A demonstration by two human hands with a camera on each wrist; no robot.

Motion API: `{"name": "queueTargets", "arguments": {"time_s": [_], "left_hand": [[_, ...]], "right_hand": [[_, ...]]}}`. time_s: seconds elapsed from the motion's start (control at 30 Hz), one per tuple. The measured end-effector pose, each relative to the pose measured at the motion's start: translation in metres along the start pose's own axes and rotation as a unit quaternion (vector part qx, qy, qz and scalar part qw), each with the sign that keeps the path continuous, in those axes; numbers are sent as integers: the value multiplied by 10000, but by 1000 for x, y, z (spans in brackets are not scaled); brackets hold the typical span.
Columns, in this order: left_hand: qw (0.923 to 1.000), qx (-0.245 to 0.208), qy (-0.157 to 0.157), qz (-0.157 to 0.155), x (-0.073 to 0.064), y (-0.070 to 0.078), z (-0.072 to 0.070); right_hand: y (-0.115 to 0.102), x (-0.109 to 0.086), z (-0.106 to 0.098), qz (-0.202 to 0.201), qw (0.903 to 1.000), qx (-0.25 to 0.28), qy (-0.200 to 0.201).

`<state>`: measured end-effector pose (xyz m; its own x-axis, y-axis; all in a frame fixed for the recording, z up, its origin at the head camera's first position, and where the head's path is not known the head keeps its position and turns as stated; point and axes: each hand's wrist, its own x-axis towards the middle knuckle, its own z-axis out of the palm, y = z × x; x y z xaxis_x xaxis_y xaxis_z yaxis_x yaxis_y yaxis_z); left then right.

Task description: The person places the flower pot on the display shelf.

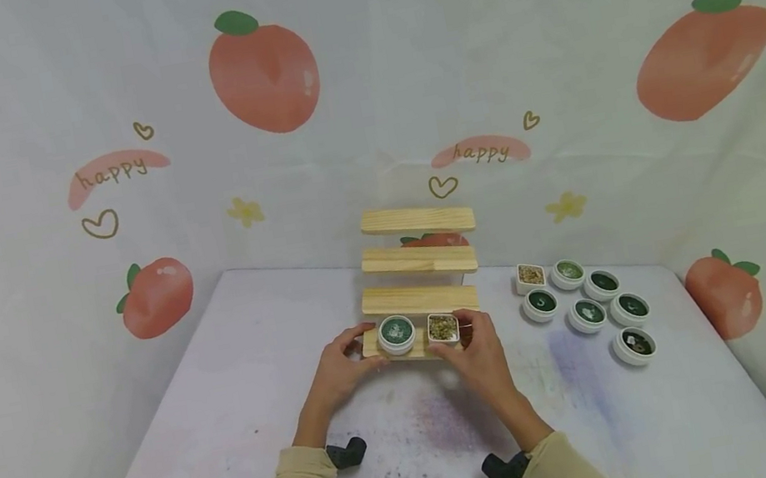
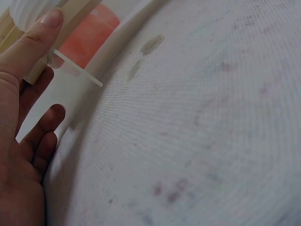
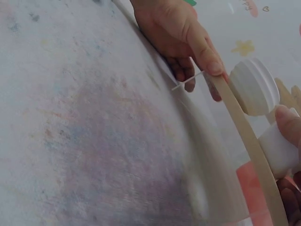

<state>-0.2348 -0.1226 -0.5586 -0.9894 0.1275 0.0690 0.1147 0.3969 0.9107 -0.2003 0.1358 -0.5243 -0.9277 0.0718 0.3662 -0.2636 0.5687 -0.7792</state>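
A stepped wooden rack (image 1: 419, 299) stands near the back of the table. On its lowest slat (image 1: 370, 344) sit a round white pot (image 1: 398, 346) with a green top and a square white pot (image 1: 443, 329) filled with yellowish-green bits. My left hand (image 1: 333, 376) grips the left end of that slat; its thumb lies on the front edge and the fingers reach behind, as the right wrist view shows. With my right hand (image 1: 482, 356) I hold the square pot at the slat's right part, thumb at its front, fingers partly hidden along its right side.
Right of the rack stand several round white pots (image 1: 587, 316) with green tops and another square pot (image 1: 530, 276) with brownish bits. A thin clear support (image 2: 77, 68) shows under the slat. Behind the table hangs a printed cloth (image 1: 366, 140).
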Motion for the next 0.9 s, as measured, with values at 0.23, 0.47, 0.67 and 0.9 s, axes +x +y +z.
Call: {"name": "queueTargets", "arguments": {"time_s": [0.23,0.47,0.67,0.9], "left_hand": [[10000,-33,-34,-7,1,2,1],[10000,-13,56,-72,-1,0,2],[9999,-95,37,-117,-1,-1,2],[9999,-107,5,-99,2,-2,2]], "right_hand": [[-4,-2,-3,119,9996,246,-34],[-4,-4,-17,427,9978,507,-63],[5,-2,-37,239,9982,390,387],[22,2,-57,277,9968,-126,734]]}}
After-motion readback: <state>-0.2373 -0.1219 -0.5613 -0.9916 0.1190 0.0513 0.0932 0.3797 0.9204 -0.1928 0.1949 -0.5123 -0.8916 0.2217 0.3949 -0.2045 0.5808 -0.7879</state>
